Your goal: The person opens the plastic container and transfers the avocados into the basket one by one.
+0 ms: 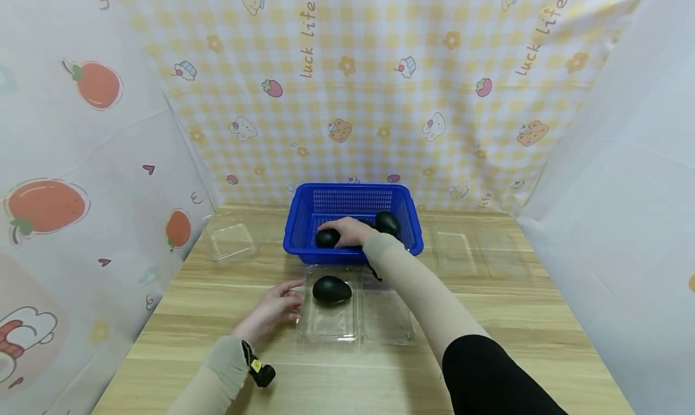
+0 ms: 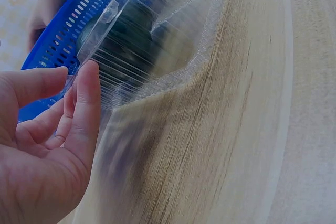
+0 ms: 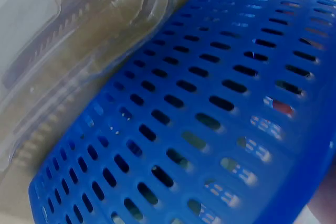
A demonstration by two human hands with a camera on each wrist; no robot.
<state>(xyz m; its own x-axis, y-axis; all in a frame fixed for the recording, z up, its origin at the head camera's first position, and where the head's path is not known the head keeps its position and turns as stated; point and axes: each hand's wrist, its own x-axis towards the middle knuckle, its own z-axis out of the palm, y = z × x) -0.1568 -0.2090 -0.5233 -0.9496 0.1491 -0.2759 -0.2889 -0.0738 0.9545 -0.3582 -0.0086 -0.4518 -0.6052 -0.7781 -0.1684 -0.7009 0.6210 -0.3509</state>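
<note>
My right hand (image 1: 352, 231) reaches into the blue plastic basket (image 1: 353, 257) and grips a dark avocado (image 1: 326, 239) near its front left. In the right wrist view the basket's slotted wall (image 3: 173, 100) hides most of that hand. Another avocado (image 1: 387, 222) lies at the basket's right, and one more is partly hidden behind the hand. In front of the basket, a clear plastic clamshell box (image 1: 331, 329) lies opened flat, with one avocado (image 1: 332, 290) in its left half. My left hand (image 2: 55, 124) pinches the box's left rim between thumb and forefinger.
Another clear box (image 1: 232, 241) lies on the wooden table (image 1: 244, 288) at the back left, and an opened one (image 1: 456, 252) at the back right. A patterned curtain (image 1: 347, 101) hangs right behind the basket, with white cloth at both sides.
</note>
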